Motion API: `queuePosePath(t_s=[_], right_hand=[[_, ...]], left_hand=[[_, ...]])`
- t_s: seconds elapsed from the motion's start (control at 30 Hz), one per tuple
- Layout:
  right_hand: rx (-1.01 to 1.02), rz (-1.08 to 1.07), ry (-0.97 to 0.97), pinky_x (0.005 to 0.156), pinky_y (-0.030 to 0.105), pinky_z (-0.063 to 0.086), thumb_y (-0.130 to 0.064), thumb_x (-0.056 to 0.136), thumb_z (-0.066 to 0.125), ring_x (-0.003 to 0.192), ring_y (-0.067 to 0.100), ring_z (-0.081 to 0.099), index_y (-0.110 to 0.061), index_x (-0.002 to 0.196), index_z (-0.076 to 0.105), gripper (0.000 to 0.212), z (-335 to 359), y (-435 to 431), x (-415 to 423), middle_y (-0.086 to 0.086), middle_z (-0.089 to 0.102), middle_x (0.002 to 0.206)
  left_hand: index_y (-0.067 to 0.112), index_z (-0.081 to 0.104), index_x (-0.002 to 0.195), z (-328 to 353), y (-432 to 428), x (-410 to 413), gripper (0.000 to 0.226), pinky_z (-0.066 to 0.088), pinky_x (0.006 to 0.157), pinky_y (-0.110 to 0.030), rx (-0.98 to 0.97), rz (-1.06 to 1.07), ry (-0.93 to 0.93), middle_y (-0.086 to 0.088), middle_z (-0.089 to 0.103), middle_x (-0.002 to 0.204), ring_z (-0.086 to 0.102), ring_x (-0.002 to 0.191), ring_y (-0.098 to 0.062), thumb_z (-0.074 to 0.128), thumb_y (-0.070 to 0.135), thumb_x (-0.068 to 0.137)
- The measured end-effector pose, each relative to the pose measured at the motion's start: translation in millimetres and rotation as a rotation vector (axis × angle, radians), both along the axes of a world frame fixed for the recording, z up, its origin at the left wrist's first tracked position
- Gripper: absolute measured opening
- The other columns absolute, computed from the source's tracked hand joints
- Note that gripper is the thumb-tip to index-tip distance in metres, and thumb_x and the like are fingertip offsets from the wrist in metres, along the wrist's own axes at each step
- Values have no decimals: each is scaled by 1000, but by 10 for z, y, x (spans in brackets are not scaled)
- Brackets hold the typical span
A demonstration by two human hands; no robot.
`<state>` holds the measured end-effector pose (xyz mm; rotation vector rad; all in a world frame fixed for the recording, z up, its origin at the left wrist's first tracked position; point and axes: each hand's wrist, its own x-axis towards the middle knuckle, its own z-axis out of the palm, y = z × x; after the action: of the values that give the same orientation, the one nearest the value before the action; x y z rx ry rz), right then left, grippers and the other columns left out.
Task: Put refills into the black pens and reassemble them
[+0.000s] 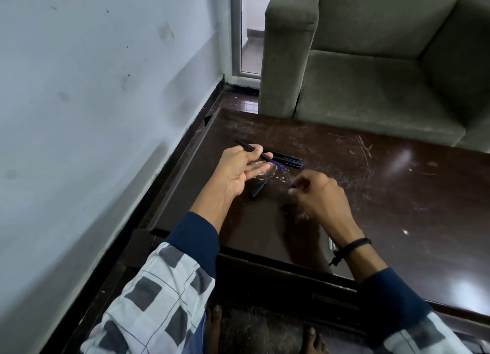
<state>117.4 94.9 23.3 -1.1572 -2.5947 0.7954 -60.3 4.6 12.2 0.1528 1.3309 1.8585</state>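
Left hand (238, 169), palm up, holds a black barrel (249, 148) at its fingertips, and a blue refill (281, 166) protrudes from it. Right hand (316, 194), fingers curled, pinches a small blue part (292, 186). Cap (257, 189) lies between the hands; two pens (287, 159) lie just beyond, on the table (397, 194).

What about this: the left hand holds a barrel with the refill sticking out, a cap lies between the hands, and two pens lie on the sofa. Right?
One slip: the two pens lie on the table just beyond the left hand, not on the sofa, as the head view shows. The barrel, refill and cap are as you say.
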Motion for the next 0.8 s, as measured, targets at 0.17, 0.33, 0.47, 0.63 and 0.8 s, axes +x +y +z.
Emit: queuePosePath(t_s=[0.17, 0.33, 0.47, 0.63, 0.8], right_hand=[[79, -88, 148, 71, 31, 44, -33, 90, 76, 92, 20, 68, -29, 102, 72, 12, 13, -33, 0, -6, 74, 100], [130, -80, 167, 71, 32, 49, -30, 93, 74, 94, 21, 69, -25, 106, 71, 14, -7, -29, -2, -4, 73, 105], [140, -66, 154, 68, 31, 46, -29, 93, 74, 90, 19, 67, -26, 106, 71, 14, -24, -35, -6, -6, 71, 103], [141, -103, 107, 69, 33, 50, -30, 90, 74, 88, 20, 66, -29, 100, 71, 10, -16, -7, 2, -6, 71, 99], [136, -105, 107, 66, 30, 45, -29, 88, 73, 83, 17, 63, -31, 97, 70, 10, -24, -33, -2, -10, 68, 92]], left_hand=[[5, 66, 103, -3, 0, 12, 7, 63, 67, -31, -20, -38, 0, -20, 79, 95, 78, 90, -32, 67, 4, 96], [5, 67, 106, -12, 17, 40, 10, 63, 68, -31, -24, -91, 1, -19, 79, 97, 78, 91, -31, 68, 6, 95], [6, 67, 104, -13, 37, 57, 9, 63, 68, -31, -30, -99, -10, -19, 79, 97, 78, 91, -28, 68, 5, 95], [6, 67, 105, -8, 27, 39, 9, 63, 66, -31, -34, -87, -8, -19, 79, 96, 78, 91, -29, 68, 5, 95], [6, 67, 105, -12, 21, 34, 10, 63, 66, -30, -33, -78, -5, -19, 79, 95, 78, 91, -29, 68, 4, 95]])
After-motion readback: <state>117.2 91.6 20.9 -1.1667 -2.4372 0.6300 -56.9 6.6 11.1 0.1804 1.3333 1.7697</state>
